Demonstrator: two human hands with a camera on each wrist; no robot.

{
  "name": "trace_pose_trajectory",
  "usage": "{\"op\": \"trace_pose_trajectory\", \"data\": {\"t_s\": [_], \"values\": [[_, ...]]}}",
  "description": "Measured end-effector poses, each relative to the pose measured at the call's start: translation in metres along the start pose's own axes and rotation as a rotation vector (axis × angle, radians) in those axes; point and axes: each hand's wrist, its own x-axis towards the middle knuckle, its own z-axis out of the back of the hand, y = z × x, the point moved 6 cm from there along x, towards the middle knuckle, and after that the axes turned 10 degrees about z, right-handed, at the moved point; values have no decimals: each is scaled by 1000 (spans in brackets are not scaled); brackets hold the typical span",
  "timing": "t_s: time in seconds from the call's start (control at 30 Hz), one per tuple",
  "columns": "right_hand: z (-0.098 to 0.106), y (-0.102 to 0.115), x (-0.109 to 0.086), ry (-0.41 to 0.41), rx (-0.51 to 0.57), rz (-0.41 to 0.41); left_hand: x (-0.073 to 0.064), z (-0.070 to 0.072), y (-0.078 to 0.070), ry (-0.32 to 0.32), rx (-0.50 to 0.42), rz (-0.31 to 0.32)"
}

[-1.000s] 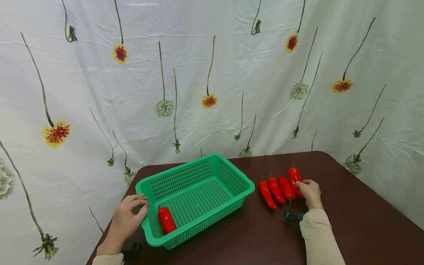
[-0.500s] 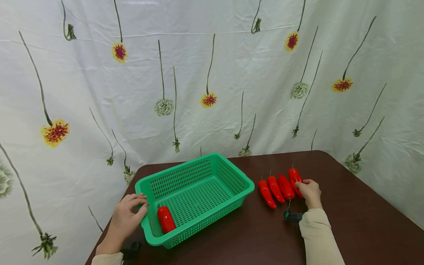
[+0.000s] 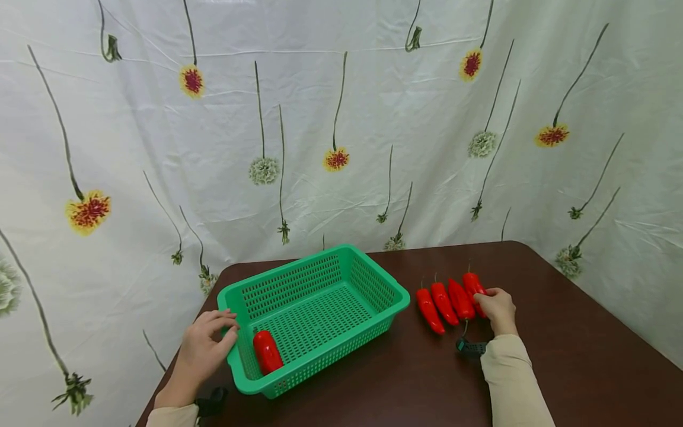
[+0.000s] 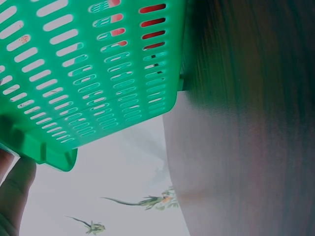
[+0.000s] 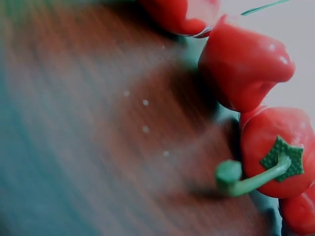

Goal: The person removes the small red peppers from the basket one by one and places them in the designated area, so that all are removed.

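A green plastic basket (image 3: pixel 315 362) stands left of the table's middle, with a red chili pepper (image 3: pixel 268 352) lying in its near left corner. My left hand (image 3: pixel 205 350) holds the basket's left rim; one finger (image 4: pixel 18 189) shows at the rim's lip in the left wrist view. To the right, several red peppers lie side by side in a row. My right hand (image 3: pixel 496 308) pinches the rightmost pepper (image 3: pixel 473 286) between thumb and fingers. Beside it lies a pepper (image 5: pixel 275 137) whose green stem points toward me. The right wrist view does not show the hand's fingers.
The dark brown table (image 3: pixel 395 385) carries everything. Left of the held pepper are two more peppers, the leftmost (image 3: pixel 429 311) near the basket's right end. A pale flower-printed cloth (image 3: pixel 299 196) hangs behind the table.
My right hand and the rightmost pepper have shifted very slightly to the left. The left hand stays at the basket rim; the whole view has drifted a little.
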Motion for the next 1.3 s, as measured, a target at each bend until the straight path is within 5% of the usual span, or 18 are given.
{"op": "trace_pose_trajectory", "data": {"t_s": [1.3], "values": [[1, 1, 1, 56, -68, -10, 0, -1, 2, -19, -10, -19]]}}
